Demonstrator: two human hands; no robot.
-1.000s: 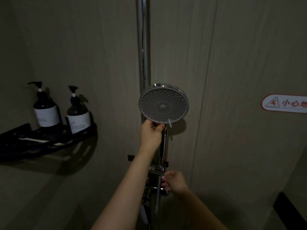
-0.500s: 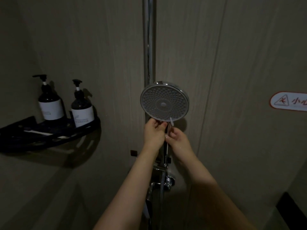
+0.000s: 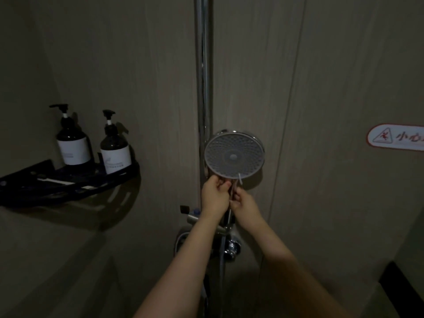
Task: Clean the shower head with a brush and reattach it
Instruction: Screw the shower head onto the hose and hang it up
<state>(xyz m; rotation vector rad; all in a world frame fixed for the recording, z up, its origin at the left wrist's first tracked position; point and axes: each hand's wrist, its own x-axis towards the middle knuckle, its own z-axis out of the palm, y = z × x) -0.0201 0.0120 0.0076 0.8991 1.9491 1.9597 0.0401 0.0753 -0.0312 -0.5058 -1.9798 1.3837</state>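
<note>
Evidently the step in hand was handling the shower head (image 3: pixel 234 155) at its mount beside the riser pipe (image 3: pixel 203 88); seating or freeing it comes next. The left hand (image 3: pixel 215 197) gripped the handle beneath the head; the right hand (image 3: pixel 244 206) pinched it lower.

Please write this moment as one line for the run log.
phase: handling shower head | left hand: grips handle | right hand: grips handle | brush: not visible
</note>
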